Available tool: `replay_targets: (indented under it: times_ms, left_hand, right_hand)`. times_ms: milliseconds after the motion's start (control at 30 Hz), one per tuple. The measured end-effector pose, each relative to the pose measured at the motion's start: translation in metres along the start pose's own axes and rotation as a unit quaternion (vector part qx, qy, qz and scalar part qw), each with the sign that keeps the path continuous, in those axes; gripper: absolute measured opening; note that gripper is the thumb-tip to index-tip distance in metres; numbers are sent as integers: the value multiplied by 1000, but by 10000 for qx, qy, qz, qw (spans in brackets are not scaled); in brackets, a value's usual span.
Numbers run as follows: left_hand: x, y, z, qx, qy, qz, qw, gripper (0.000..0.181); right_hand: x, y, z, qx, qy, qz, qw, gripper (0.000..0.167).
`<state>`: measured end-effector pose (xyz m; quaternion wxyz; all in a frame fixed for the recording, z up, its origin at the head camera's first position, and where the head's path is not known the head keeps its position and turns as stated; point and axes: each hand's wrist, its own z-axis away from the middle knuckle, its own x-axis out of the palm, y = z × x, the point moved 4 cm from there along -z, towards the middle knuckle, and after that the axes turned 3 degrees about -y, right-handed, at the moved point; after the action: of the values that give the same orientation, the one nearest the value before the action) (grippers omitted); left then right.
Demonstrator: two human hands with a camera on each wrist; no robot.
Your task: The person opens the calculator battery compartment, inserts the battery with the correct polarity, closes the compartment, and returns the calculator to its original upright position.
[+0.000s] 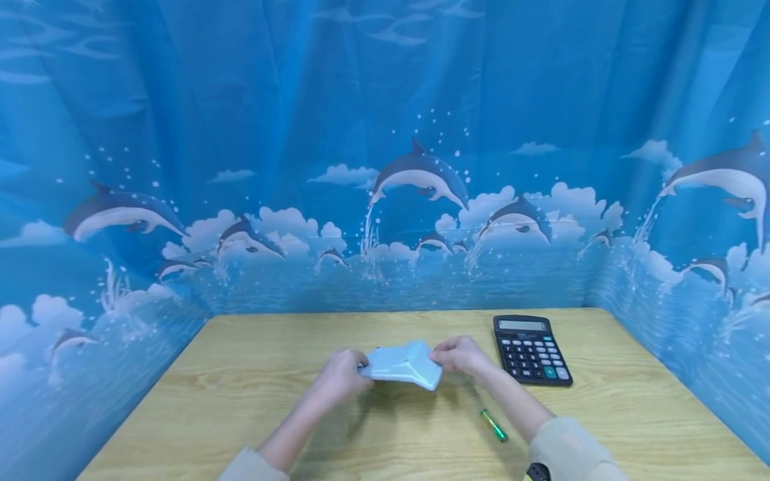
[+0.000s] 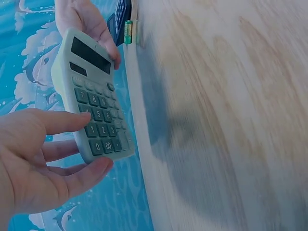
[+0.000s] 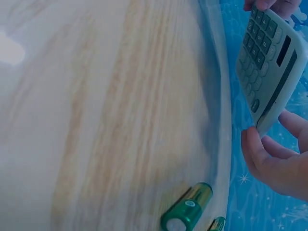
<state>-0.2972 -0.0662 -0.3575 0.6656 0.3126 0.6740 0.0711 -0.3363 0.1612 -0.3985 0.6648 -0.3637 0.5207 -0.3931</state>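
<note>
A pale mint calculator [image 1: 400,364] is held tilted above the wooden table, its back towards the head view. Its dark green keys and display show in the left wrist view, where my left hand [image 2: 53,154] grips the keypad end, thumb and fingers on opposite faces. My right hand [image 1: 463,357] pinches a corner at the display end, fingertips at the edge in the right wrist view. Below the right forearm, a green battery [image 1: 494,425] lies on the table. Part of another small green cylinder [image 3: 217,224] shows at the bottom of the right wrist view.
A black calculator [image 1: 532,351] lies on the table [image 1: 259,361] at the back right, beyond the right forearm. A blue curtain [image 1: 313,167] printed with dolphins hangs behind the table and along both sides.
</note>
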Motion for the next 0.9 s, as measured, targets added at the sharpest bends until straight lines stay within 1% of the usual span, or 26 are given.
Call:
replay_targets:
  times_ms: [100, 200, 233, 333, 400, 467, 633, 700, 767, 900]
  left_hand:
    - [1, -2, 1, -82, -60, -32, 9999, 31]
    - [4, -4, 1, -355, -171, -4, 9992, 32]
    - [5, -4, 2, -492, -205, 33, 9986, 34]
    - [9, -7, 3, -868, -363, 159, 9954, 43]
    - [11, -8, 4, -987, -441, 197, 9939, 50]
    - [13, -9, 5, -1028, -507, 187, 9932, 54]
    - [16, -9, 8, -1015, -624, 86, 9928, 37]
    - [18, -9, 8, -1013, -649, -4, 9927, 34]
    - [20, -9, 9, -1032, -648, -142, 9924, 35]
    - [26, -10, 10, -1192, -698, -303, 9899, 38]
  right_hand:
    - [4, -2, -1, -36, 9, 296, 9996, 40]
    - [8, -5, -2, -47, 74, 525, 9986, 39]
    - [9, -6, -2, -64, 86, 594, 9982, 40]
    - [14, -8, -3, -29, 32, 764, 9971, 40]
    - [17, -9, -4, 8, -38, 878, 9961, 40]
    - [20, -9, -5, 52, -118, 961, 9953, 40]
    - [24, -11, -8, 136, -163, 1134, 9933, 43]
    - [25, -11, -9, 122, -181, 1160, 9930, 44]
    - [27, -11, -9, 75, -220, 1151, 9931, 44]
    - [30, -9, -8, -33, -297, 1171, 9927, 44]
